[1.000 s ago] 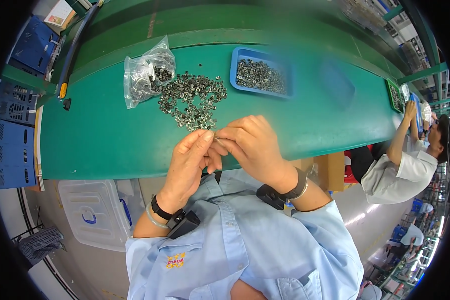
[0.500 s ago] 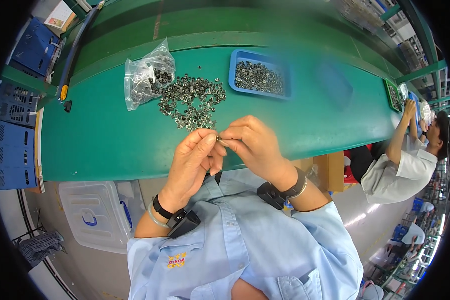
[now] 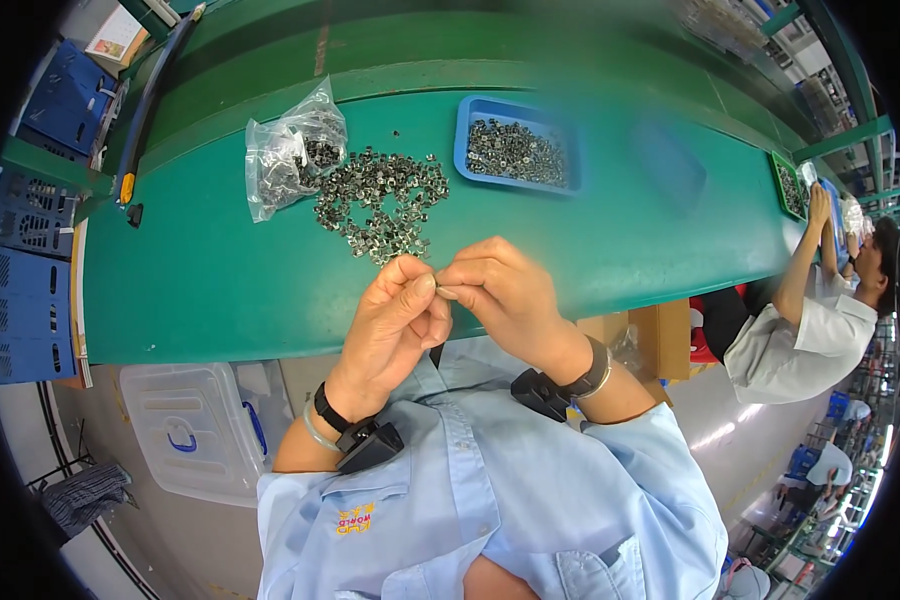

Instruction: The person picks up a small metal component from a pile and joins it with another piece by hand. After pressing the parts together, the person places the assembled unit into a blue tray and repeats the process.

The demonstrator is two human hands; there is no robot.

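Just in front of my chest, over the near edge of the green bench, my two hands meet fingertip to fingertip. My left hand pinches a tiny metal part between thumb and forefinger. From the other side, my right hand pinches at the same spot; the fingers hide most of the part. Beyond my hands lies a loose heap of small shiny metal clips. A clear plastic bag with more of them rests at its left. A blue tray holding many small metal pieces stands to the right.
Blue crates are stacked left of the bench. A lidded translucent box is on the floor at lower left. Cardboard boxes stand below the bench at right. A co-worker sits farther right, near a green tray.
Both hands stay together in nearly the same place, with the fingertips closed in slightly. Less of the tiny metal part shows now. The view has shifted a little.
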